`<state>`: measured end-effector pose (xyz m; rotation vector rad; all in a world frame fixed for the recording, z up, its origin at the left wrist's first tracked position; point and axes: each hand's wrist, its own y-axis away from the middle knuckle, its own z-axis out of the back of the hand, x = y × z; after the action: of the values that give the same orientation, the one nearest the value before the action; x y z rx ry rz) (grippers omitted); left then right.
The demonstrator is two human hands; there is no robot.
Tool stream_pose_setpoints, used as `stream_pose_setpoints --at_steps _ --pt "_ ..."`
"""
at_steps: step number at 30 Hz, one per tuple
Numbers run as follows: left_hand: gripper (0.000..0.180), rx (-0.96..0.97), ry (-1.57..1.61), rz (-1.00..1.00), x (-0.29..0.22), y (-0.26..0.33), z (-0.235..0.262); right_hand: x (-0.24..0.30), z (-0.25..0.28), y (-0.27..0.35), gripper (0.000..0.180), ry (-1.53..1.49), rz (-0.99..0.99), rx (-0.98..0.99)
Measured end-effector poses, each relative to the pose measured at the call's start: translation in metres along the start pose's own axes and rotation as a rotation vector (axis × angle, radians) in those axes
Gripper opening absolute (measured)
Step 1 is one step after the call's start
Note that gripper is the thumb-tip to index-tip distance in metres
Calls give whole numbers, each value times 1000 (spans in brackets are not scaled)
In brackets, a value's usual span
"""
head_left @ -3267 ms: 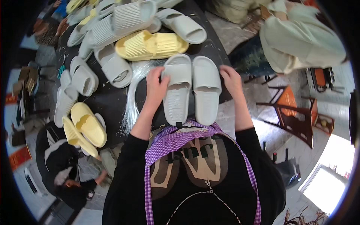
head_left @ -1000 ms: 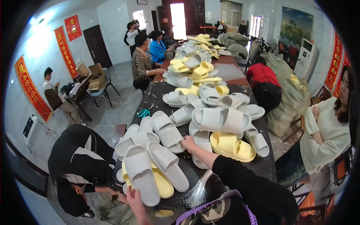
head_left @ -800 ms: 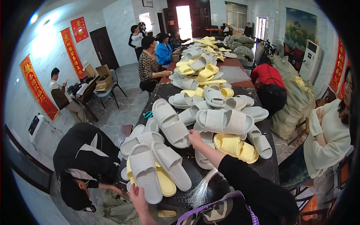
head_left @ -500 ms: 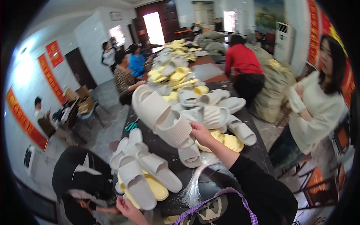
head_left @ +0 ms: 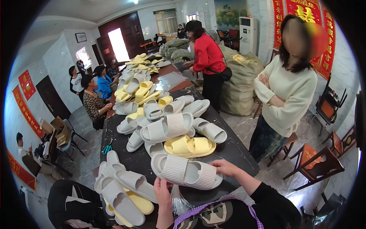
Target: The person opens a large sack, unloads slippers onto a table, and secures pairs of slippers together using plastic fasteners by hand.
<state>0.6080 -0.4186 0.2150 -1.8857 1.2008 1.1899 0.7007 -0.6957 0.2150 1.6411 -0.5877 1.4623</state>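
Observation:
A pair of light grey ribbed slide slippers (head_left: 173, 168), one tucked into the other, lies level in front of me above the dark tabletop. My right hand (head_left: 227, 168) grips the right end with thumb and fingers. At the near edge, my left hand (head_left: 162, 191) pinches the sole from below. Just beneath hangs a bundle of clear plastic strands (head_left: 180, 201), partly hidden by the slippers. To the left rests a stack of grey slippers (head_left: 124, 200) with yellow slippers (head_left: 139, 202) under them. Beyond my hands lie a yellow pair (head_left: 190, 147) and another grey pair (head_left: 167, 128).
More slippers are heaped along the long dark table (head_left: 236, 162). Teal scissors (head_left: 107, 149) lie at its left edge. A person in a cream sweater (head_left: 286, 95) stands at the right; another in red (head_left: 209, 57) is near large sacks (head_left: 238, 84). Someone bends low at the left.
The grey pair has come down from a raised, tilted position to nearly level. My left hand has moved from beside the left stack onto it. My view has shifted rightward.

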Motion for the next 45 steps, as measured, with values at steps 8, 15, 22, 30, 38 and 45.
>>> stream_pose_setpoints --at_steps 8,15,22,30,38,45 --pt "16 39 43 94 30 -5 -19 -25 15 34 32 -47 -32 -122" --pt "18 -41 118 203 45 -11 -17 -28 24 45 31 53 -48 -153" --pt "20 -77 -7 171 52 -17 -20 -13 27 55 29 72 -65 -143" --pt "18 -122 -62 155 60 -30 -45 -20 38 64 28 177 0 -211" --pt "19 -213 -79 48 46 -52 -41 -27 52 98 22 333 38 -410" --pt "28 -33 -468 -98 5 -100 -23 -15 135 139 18 571 202 -509"
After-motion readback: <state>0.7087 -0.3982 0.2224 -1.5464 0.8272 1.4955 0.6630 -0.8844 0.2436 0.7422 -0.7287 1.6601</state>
